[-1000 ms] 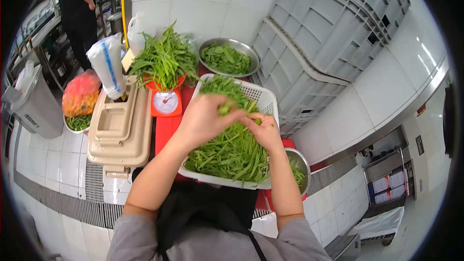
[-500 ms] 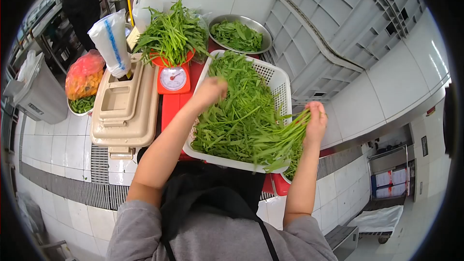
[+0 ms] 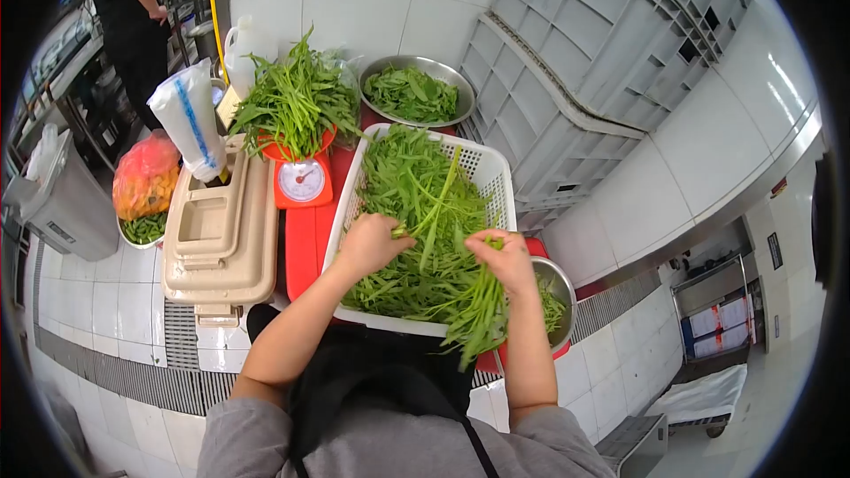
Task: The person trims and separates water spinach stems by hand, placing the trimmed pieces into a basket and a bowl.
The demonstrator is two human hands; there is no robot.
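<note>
Long-stemmed leafy greens that look like water spinach (image 3: 398, 177) fill a white perforated plastic basket (image 3: 498, 155) in front of me. My left hand (image 3: 374, 246) is closed around a few stems over the basket's left part, and they slant up to the right. A thicker bunch of water spinach (image 3: 478, 305) is gripped in my right hand (image 3: 503, 258), its leaves hanging over the basket's near right edge. Beside that hand, a metal bowl (image 3: 563, 301) holds more greens, partly hidden by my forearm.
A red dial scale (image 3: 320, 188) carries a heap of greens; behind the basket sits a metal bowl (image 3: 460, 88) of leaves. A beige lidded container (image 3: 217, 279) stands left, grey crates (image 3: 522, 80) right. Another person (image 3: 119, 0) stands far left.
My left hand has come down and nearer, now with stems in its fingers. My right hand has moved left with its bunch, toward the left hand, uncovering the metal bowl.
</note>
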